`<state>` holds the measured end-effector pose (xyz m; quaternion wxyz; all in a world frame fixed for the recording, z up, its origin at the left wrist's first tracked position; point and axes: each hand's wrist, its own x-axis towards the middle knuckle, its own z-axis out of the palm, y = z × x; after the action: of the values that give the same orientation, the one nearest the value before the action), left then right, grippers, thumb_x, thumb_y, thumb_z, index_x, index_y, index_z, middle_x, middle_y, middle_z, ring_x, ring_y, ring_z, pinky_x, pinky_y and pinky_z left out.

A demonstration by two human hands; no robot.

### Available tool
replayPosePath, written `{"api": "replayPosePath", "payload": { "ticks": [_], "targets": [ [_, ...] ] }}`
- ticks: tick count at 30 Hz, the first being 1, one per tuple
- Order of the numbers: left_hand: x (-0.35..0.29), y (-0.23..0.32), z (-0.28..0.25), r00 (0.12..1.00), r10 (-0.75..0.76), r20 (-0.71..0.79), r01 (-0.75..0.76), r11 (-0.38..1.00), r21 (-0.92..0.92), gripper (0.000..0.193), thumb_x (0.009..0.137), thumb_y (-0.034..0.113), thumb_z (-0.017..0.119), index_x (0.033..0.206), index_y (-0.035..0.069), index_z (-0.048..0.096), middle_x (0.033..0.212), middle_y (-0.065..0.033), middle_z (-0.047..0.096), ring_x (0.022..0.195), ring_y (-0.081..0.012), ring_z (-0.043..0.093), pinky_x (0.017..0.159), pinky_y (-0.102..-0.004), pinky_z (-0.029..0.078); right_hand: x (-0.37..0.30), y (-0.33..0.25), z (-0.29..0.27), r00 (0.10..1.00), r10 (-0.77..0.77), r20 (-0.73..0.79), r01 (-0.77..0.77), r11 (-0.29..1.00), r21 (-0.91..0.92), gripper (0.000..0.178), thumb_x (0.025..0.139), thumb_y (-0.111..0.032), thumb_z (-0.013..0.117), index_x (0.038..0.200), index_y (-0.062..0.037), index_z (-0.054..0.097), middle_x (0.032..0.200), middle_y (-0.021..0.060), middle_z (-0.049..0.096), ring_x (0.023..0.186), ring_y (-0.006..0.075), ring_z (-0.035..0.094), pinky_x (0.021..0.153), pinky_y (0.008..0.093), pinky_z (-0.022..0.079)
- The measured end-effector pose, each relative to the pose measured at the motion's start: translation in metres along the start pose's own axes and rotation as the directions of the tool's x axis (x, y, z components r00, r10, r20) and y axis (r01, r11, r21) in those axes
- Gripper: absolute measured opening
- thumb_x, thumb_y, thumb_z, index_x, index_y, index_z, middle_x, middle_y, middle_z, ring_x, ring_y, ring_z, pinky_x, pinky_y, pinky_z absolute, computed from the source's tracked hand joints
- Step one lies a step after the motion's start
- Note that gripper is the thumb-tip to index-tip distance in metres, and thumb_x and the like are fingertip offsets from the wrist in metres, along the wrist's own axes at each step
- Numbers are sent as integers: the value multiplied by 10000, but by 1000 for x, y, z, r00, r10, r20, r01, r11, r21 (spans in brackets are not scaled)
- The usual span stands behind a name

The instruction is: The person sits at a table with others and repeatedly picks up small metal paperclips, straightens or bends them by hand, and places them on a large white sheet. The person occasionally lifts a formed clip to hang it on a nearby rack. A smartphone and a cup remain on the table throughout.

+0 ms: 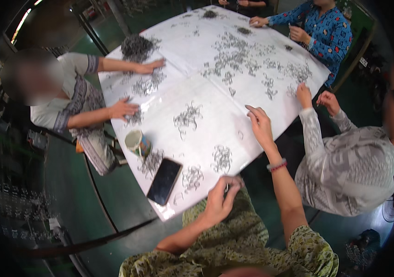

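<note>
My left hand (223, 197) is at the table's near edge, its fingers curled and thumb drawn in; whatever it holds is too small to make out. My right hand (260, 125) reaches over the right part of the table with fingers stretched out and nothing visible in them. A red bracelet (277, 165) circles that wrist. Just beyond my left hand lies a small pile of thin, curved dark metal pieces (222, 158), with another pile (191, 179) to its left. One loose curved piece (240, 135) lies left of my right hand.
A black phone (165, 181) and a cup (138, 142) stand near the left edge of the white-covered table (215, 99). A big dark heap (138, 47) lies far left, scattered pieces (231, 55) farther back. Several people work around the table, one with both hands (124, 109) on it.
</note>
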<state>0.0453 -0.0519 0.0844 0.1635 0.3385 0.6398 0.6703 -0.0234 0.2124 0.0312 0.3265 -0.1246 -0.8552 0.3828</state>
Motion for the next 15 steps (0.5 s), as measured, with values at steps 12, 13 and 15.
{"api": "replayPosePath", "payload": {
  "ticks": [12,13,15],
  "targets": [
    [-2,-11,-11,995,-63,78,66,997,-42,76,981,18,519,1043,-9,486,1022,-161,598,783,-129,575,675,-257,493,109,86,66,963,189,192,-75,871,-485,153,765,-97,709,867,16,713,924,209,670,902,367,654,765,452,537],
    [-1,-9,-9,995,-88,53,91,994,-61,83,968,20,549,1033,-11,507,1001,-157,617,840,-170,604,734,-284,497,107,81,58,947,255,195,-131,861,-491,169,746,-111,730,853,18,711,904,213,681,881,366,670,751,452,541],
    [-2,-2,-8,993,-111,32,113,993,-47,90,958,24,573,1022,-15,523,976,-153,635,887,-212,631,789,-312,501,89,75,45,925,341,167,-245,873,-422,179,742,-137,742,829,16,708,851,198,696,825,350,682,740,430,539]
  ]
}}
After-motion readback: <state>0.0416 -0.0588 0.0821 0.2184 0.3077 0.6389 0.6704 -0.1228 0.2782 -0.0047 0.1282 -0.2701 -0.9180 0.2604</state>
